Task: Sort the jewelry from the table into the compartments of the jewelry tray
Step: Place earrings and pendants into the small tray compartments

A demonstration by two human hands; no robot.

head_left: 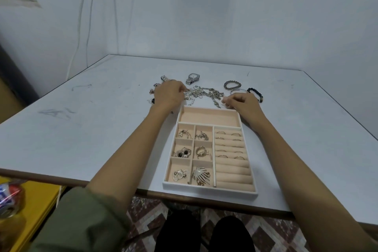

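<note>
The white jewelry tray (210, 189) with peach lining sits near the table's front edge. Its six small compartments hold earrings and brooches (201, 176), and several rings (229, 143) sit in the ring rolls on the right. The long far compartment (208, 117) is bare. Just beyond the tray lies a tangle of silver chains (206, 93). My left hand (169, 95) pinches the tangle's left end. My right hand (242, 102) pinches at its right end, fingers curled.
Two watches (192, 78) (164, 78), a grey bead bracelet (232, 84), silver bangles (237, 89) and a black bead bracelet (255, 94) lie behind the chains. Small pieces (152, 90) sit left of my left hand. A yellow surface (41, 200) with a wrapped can (8, 196) is lower left.
</note>
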